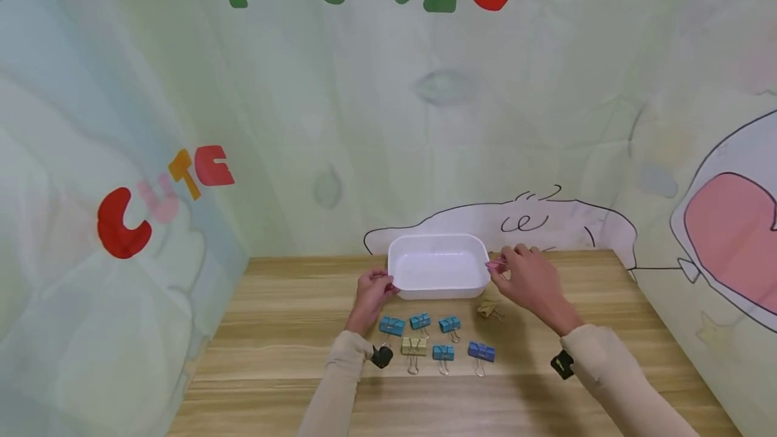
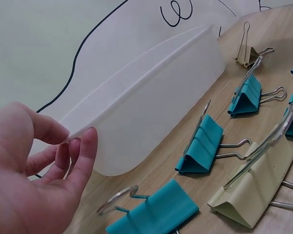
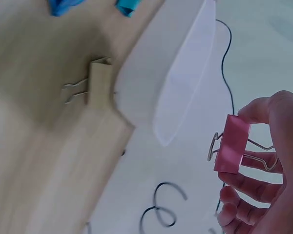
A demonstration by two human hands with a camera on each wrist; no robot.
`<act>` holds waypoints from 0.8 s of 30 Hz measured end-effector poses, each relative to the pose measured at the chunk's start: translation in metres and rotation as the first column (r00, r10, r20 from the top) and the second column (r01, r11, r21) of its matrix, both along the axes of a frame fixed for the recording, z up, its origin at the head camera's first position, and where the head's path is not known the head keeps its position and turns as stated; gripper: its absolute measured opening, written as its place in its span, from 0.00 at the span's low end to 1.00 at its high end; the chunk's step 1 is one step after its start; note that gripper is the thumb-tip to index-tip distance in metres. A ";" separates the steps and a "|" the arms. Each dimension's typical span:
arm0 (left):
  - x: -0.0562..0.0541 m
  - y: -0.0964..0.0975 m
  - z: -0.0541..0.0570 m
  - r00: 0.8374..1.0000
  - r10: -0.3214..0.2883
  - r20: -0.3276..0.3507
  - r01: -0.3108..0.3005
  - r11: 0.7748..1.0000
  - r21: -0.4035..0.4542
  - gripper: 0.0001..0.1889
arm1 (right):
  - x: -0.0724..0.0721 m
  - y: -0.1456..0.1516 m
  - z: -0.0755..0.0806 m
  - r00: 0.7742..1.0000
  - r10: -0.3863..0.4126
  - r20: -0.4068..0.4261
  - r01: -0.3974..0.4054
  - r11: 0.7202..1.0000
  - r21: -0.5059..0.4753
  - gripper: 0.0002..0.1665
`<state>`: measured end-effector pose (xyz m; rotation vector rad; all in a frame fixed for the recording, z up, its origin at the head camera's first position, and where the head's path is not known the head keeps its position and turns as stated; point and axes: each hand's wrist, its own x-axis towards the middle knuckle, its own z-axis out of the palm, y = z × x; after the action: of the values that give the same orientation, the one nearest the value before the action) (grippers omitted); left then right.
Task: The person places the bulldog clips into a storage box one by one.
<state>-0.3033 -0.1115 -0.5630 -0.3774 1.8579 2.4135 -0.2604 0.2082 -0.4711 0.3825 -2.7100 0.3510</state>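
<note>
A white plastic basin stands at the back of the wooden table. My left hand pinches its near left corner; in the left wrist view thumb and fingertips meet on the rim. Beside the basin's right end, my right hand holds a pink binder clip between thumb and fingers, its wire handles unfolded. A tan binder clip lies on the table by the basin's near right corner, below the right hand. Nearest the left hand on the table is a teal binder clip.
In front of the basin lie more binder clips: several teal ones, a pale yellow one and a blue one. A printed cloth backdrop hangs right behind the table and along both sides.
</note>
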 end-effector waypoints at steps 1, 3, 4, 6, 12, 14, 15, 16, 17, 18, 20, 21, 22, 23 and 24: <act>0.000 0.000 0.000 1.000 -0.001 0.000 0.001 1.000 0.002 0.17 | -0.003 -0.005 0.003 1.000 0.010 0.006 -0.011 1.000 0.014 0.18; 0.001 0.000 -0.001 1.000 -0.002 -0.001 0.002 1.000 0.005 0.17 | -0.010 -0.013 0.007 0.999 0.030 0.026 -0.031 0.999 0.036 0.18; 0.001 0.000 -0.001 1.000 -0.002 -0.001 0.002 1.000 0.006 0.17 | -0.013 -0.018 0.009 0.999 0.038 0.038 -0.039 0.998 0.043 0.17; 0.002 0.000 -0.002 1.000 -0.001 -0.003 0.001 1.000 0.005 0.16 | -0.019 -0.026 0.012 0.997 0.048 0.061 -0.051 0.997 0.055 0.18; 0.003 0.001 -0.001 1.000 0.002 0.003 -0.002 1.000 0.007 0.14 | -0.031 -0.045 0.014 0.993 0.057 0.107 -0.067 0.993 0.093 0.20; 0.003 0.002 0.001 1.000 0.001 0.004 -0.001 1.000 0.009 0.14 | -0.033 -0.049 0.015 0.992 0.060 0.108 -0.072 0.992 0.104 0.21; 0.004 0.002 0.001 1.000 0.000 0.001 0.000 1.000 0.008 0.14 | -0.035 -0.051 0.016 0.993 0.062 0.105 -0.073 0.991 0.109 0.21; 0.004 0.002 0.002 1.000 0.000 -0.003 0.000 1.000 0.006 0.15 | -0.036 -0.053 0.016 0.993 0.062 0.103 -0.074 0.991 0.113 0.21; 0.004 0.002 0.002 1.000 0.001 -0.007 -0.001 1.000 0.006 0.15 | -0.037 -0.054 0.017 0.993 0.062 0.101 -0.074 0.990 0.118 0.20; 0.004 0.002 0.002 1.000 0.002 -0.008 -0.002 1.000 0.006 0.15 | -0.038 -0.056 0.017 0.993 0.063 0.099 -0.074 0.990 0.119 0.20; 0.005 0.002 0.003 1.000 0.003 -0.013 -0.003 1.000 0.005 0.15 | -0.039 -0.058 0.018 0.993 0.062 0.099 -0.074 0.990 0.123 0.21; 0.005 0.001 0.002 1.000 0.004 -0.014 -0.004 1.000 0.005 0.14 | -0.040 -0.060 0.018 0.993 0.062 0.101 -0.074 0.990 0.123 0.21; 0.005 0.001 0.002 1.000 0.005 -0.014 -0.005 1.000 0.005 0.14 | -0.041 -0.061 0.018 0.993 0.060 0.104 -0.073 0.990 0.124 0.21; 0.005 0.000 0.002 1.000 0.007 -0.015 -0.007 1.000 0.004 0.14 | -0.042 -0.062 0.018 0.993 0.060 0.106 -0.073 0.990 0.124 0.21; 0.004 0.000 0.002 1.000 0.008 -0.014 -0.008 1.000 0.004 0.14 | -0.043 -0.063 0.018 0.992 0.059 0.110 -0.072 0.990 0.124 0.21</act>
<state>-0.2989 -0.1114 -0.5608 -0.3687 1.8607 2.4309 -0.3030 0.1453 -0.4534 0.5036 -2.8378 0.2217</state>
